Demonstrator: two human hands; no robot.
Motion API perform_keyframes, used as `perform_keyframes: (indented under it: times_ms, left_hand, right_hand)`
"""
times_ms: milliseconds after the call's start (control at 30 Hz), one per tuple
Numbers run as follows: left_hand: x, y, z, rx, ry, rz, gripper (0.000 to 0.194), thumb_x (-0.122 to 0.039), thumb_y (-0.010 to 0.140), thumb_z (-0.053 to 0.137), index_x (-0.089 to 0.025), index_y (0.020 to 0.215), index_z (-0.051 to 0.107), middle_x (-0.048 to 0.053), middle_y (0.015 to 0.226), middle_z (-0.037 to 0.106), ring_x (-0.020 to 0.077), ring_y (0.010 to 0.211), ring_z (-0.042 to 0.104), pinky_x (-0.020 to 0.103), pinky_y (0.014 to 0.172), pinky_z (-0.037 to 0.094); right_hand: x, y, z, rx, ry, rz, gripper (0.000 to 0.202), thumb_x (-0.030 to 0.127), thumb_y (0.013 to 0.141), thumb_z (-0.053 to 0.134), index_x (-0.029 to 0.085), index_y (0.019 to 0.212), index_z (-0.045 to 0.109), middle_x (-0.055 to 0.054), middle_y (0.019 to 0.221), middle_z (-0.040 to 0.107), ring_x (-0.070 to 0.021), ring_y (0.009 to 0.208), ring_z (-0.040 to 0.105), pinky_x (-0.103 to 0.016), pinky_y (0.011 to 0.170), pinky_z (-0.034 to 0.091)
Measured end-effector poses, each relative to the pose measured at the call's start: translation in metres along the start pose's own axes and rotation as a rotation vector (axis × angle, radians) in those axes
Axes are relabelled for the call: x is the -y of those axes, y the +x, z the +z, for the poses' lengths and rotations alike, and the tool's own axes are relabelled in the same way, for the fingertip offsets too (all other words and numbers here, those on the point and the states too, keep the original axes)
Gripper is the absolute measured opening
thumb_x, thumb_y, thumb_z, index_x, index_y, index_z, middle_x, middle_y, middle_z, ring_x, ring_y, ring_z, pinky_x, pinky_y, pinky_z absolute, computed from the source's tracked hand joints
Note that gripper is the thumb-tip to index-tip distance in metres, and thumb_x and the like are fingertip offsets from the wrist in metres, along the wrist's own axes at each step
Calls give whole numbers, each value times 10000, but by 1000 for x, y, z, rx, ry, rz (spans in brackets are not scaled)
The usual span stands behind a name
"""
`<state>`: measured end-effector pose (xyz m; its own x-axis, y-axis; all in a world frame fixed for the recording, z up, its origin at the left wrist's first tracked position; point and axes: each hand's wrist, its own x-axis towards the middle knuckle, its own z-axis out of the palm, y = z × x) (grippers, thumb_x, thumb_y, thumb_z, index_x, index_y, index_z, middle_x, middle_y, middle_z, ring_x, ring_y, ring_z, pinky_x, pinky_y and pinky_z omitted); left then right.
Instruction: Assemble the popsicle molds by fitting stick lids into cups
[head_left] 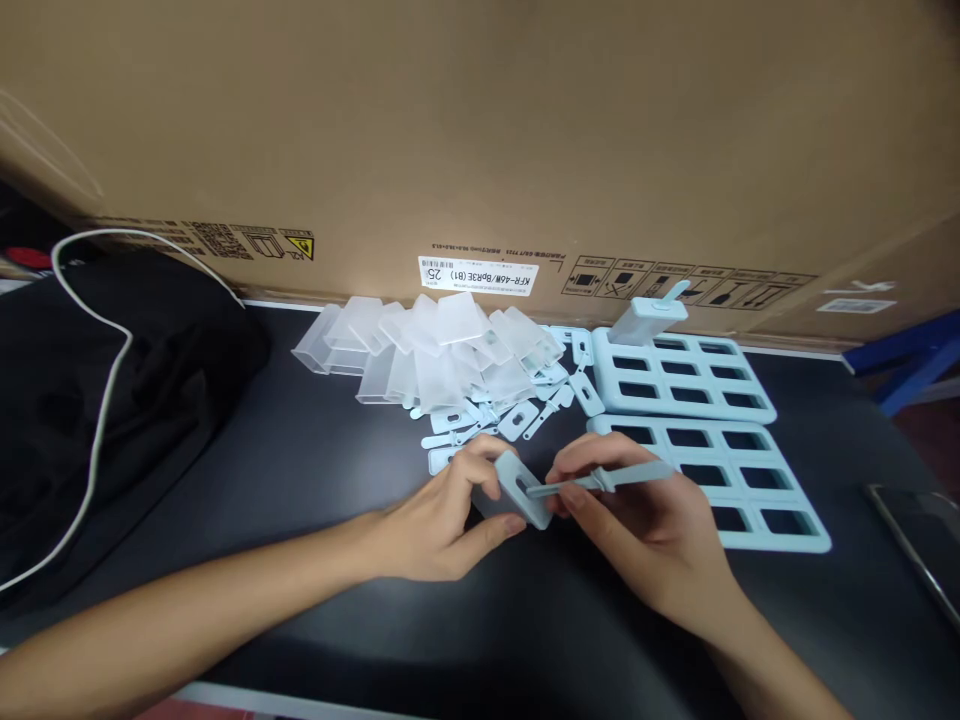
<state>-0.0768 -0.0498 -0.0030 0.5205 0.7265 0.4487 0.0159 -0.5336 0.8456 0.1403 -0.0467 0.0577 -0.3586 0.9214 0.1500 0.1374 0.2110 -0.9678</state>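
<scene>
My left hand point(465, 515) is closed round a mold whose blue slotted cap point(523, 490) faces right; the mold's body is mostly hidden by the fingers. Pinched in my right hand point(637, 525) is a light blue stick point(626, 476), its thin tip at the cap's slot. Translucent sleeves point(442, 350) lie heaped beyond my hands, with loose blue caps point(517, 421) and sticks in front of and beside them. On the right, a blue tray point(682, 405) carries one assembled mold point(646, 320) upright in its back left corner. A second tray point(814, 540) lies nearer, partly behind my right hand.
A large cardboard box point(480, 130) stands along the table's back edge. Black fabric point(150, 400) and a white cable point(112, 390) lie at the left. A phone point(922, 535) rests at the right, near a blue metal frame point(907, 365).
</scene>
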Motion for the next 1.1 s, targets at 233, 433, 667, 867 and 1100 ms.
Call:
perform_keyframes:
  times_ms: [233, 433, 667, 867, 1100]
  left_hand:
    - [-5, 1, -3, 46, 30, -65, 294, -62, 915, 557, -230, 959, 320, 83, 1172, 517, 176, 1062, 558, 341, 897, 469]
    - [-7, 2, -1, 22, 13, -74, 309, -80, 900, 586, -225, 879, 314, 55, 1081, 555, 145, 915, 564, 278, 774, 456]
    - [-7, 1, -1, 68, 81, -117, 312, -99, 869, 596, -217, 822, 311, 53, 1059, 562, 153, 924, 528, 278, 784, 438]
    - [-5, 0, 1, 111, 110, -166, 289, -232, 884, 677, -215, 908, 389, 66, 1101, 563, 166, 970, 548, 293, 820, 459]
    - [-6, 1, 1, 196, 143, -155, 172, -183, 893, 620, -205, 974, 470, 61, 1053, 569, 156, 927, 571, 278, 800, 489]
  right_hand:
    - [0, 1, 3, 44, -278, -127, 201, 101, 867, 637, 238, 1009, 597, -14, 915, 625, -139, 814, 612, -273, 705, 508]
    - [4, 4, -5, 156, -340, -196, 340, 124, 858, 650, 241, 1169, 577, -33, 967, 590, -148, 842, 568, -281, 699, 492]
    - [6, 8, -18, 395, -431, -204, 329, 231, 875, 692, 251, 1197, 626, -53, 992, 668, -181, 872, 584, -327, 748, 493]
    - [31, 21, -79, 315, -662, -287, 373, 240, 839, 729, 336, 1198, 690, -41, 1032, 707, -224, 952, 633, -378, 817, 513]
    - [33, 50, -179, -18, -1126, -197, 290, 480, 855, 678, 268, 1042, 745, -62, 1064, 708, -192, 905, 635, -372, 809, 463]
